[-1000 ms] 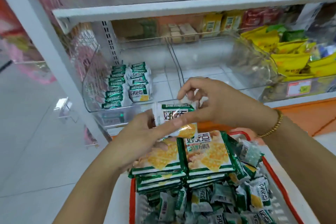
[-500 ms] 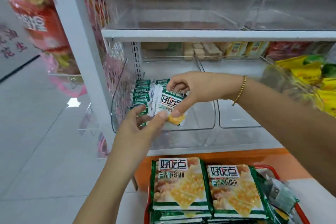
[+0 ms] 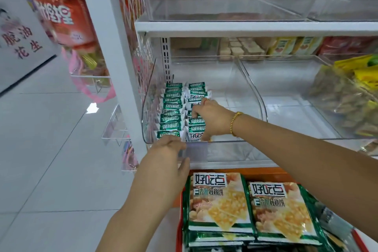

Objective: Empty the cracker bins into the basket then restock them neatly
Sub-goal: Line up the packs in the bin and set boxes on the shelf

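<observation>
A clear plastic bin (image 3: 253,96) on the middle shelf holds two rows of small green-and-white cracker packets (image 3: 171,112) standing on edge along its left side. My right hand (image 3: 210,120) reaches into the bin and grips the front packet (image 3: 195,136) of the right-hand row. My left hand (image 3: 169,155) rests with fingers spread against the bin's front edge and holds nothing. Below, a red basket (image 3: 179,229) carries large green cracker bags (image 3: 218,202) stacked on loose small packets.
A second clear bin (image 3: 302,98) stands empty to the right, then a bin of yellow snack bags (image 3: 360,92). Clear bins fill the upper shelf (image 3: 245,26). A white upright post (image 3: 120,63) and hanging red bags (image 3: 61,10) stand left, over tiled floor.
My right hand has carried the small packet from above the basket into the bin, to the front of the right row. My left hand let go and dropped to the bin's front edge.
</observation>
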The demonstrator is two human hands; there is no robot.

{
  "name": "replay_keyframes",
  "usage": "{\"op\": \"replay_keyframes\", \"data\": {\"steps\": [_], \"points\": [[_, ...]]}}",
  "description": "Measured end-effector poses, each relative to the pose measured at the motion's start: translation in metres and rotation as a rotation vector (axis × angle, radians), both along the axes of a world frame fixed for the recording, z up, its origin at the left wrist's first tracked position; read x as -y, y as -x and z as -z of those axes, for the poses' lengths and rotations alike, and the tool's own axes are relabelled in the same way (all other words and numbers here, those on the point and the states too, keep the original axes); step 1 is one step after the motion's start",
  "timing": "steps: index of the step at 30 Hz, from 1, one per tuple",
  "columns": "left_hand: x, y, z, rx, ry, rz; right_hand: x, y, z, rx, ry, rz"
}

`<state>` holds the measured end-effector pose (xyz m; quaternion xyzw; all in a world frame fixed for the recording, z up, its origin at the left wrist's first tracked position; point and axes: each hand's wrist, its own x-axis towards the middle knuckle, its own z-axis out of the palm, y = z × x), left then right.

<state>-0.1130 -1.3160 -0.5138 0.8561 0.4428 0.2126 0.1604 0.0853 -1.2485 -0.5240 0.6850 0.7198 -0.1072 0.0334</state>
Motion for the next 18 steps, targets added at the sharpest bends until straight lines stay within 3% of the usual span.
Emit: {"op": "replay_keyframes", "data": {"steps": [6,13,18], "points": [[0.004,-0.006,-0.001,0.012,-0.024,0.016,0.001,0.010,-0.005,0.081,-0.064,0.004],[0.027,-0.022,-0.004,0.120,-0.018,0.082,0.090,0.006,-0.057,-0.313,-0.383,0.031],[0.072,-0.046,0.006,0.064,0.120,0.280,0.206,-0.010,-0.050,-0.540,-0.214,0.130]]}}
